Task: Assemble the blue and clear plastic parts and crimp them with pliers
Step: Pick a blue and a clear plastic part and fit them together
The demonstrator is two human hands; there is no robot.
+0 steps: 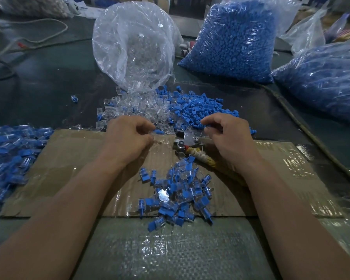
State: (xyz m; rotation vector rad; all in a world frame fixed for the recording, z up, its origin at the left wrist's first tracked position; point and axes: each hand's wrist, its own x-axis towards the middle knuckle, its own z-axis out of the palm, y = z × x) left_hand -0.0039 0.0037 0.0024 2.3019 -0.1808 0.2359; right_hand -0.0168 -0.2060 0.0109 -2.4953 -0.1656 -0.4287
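Head view, pliers [187, 140] lying diagonally, head far-left, left hand [129, 136] and right hand [228, 136] grip unclear

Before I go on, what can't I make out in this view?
Head view only:
1. Anything in the left hand: hidden behind its curled fingers.
2. Pliers handles: mostly under the right hand and wrist.
3. Blue pile at left: cut off by the frame edge.

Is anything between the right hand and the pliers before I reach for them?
Nothing visible does. The pliers lie uncovered on the cardboard, their head just left of the right hand and the wrapped handles running under its palm.
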